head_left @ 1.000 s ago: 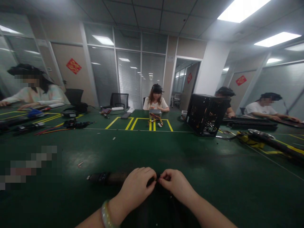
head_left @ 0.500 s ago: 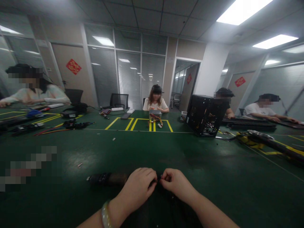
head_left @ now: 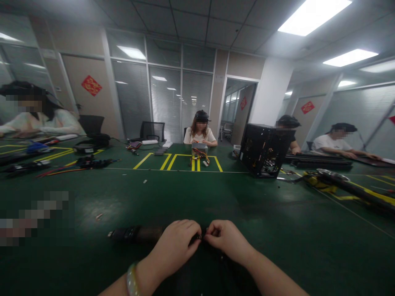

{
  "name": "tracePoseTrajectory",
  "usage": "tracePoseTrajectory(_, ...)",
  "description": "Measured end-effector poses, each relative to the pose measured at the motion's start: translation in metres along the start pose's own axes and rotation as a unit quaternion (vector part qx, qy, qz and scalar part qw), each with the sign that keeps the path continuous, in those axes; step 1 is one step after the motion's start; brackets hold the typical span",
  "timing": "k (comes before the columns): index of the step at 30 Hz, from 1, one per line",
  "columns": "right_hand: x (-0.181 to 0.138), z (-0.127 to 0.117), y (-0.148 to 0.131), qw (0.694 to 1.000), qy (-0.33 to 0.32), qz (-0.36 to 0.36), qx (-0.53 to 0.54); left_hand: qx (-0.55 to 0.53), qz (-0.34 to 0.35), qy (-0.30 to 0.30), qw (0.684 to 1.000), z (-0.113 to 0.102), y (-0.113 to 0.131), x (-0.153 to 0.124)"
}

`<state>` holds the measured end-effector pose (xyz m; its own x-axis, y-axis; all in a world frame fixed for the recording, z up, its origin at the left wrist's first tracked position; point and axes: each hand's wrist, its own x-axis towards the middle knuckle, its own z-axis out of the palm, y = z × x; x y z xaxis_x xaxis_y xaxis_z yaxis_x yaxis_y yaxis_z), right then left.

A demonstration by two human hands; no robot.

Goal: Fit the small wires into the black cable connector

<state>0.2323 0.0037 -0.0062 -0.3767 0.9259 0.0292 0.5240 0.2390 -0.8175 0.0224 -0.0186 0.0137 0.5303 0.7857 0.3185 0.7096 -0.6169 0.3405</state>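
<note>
A long, dark, cylindrical object (head_left: pixel 132 235) with a brownish middle and a small pale tip lies on the green table in front of me. My left hand (head_left: pixel 177 242) curls over its right-hand part, thumb and fingers closed. Close beside those fingertips, my right hand (head_left: pixel 226 238) is closed in a pinch. Whatever small dark piece sits between the two sets of fingertips is too dim to name. Below my wrists the dark area is hard to make out.
A black computer case (head_left: pixel 262 150) stands at the right. Across the table, a person handles a power supply (head_left: pixel 200 147) with coloured wires. Cables (head_left: pixel 88 161) lie at the left, a yellow-and-black item (head_left: pixel 321 181) at the right. Other people sit at both sides.
The view has shifted slightly, so most things sit a little further left. My right fingertips are marginally closer to my left ones. Both hands stay closed at the same spot.
</note>
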Motion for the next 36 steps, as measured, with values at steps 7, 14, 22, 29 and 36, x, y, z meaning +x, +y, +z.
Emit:
tracePoseTrajectory(7, 0.001, 0.002, 0.000, 1.000, 0.016, 0.009, 0.006, 0.006, -0.006, -0.002, 1.000, 0.000, 0.001, -0.001)
tracePoseTrajectory(14, -0.002, -0.001, -0.005, 0.999, 0.001, 0.030, 0.014, 0.003, -0.022, 0.000, 1.000, 0.003, -0.001, 0.001)
tracePoseTrajectory(22, 0.000, -0.001, -0.001, 0.999, -0.007, 0.028, 0.032, -0.004, -0.027, 0.001, 1.000, 0.003, -0.001, 0.000)
tracePoseTrajectory(29, 0.002, 0.001, 0.003, 0.999, 0.002, 0.029, 0.028, 0.005, -0.021, -0.004, 1.000, 0.003, 0.001, 0.001)
tracePoseTrajectory(36, 0.003, 0.003, 0.006, 0.998, 0.000, 0.034, 0.046, -0.001, -0.033, 0.000, 0.999, 0.004, 0.000, 0.000)
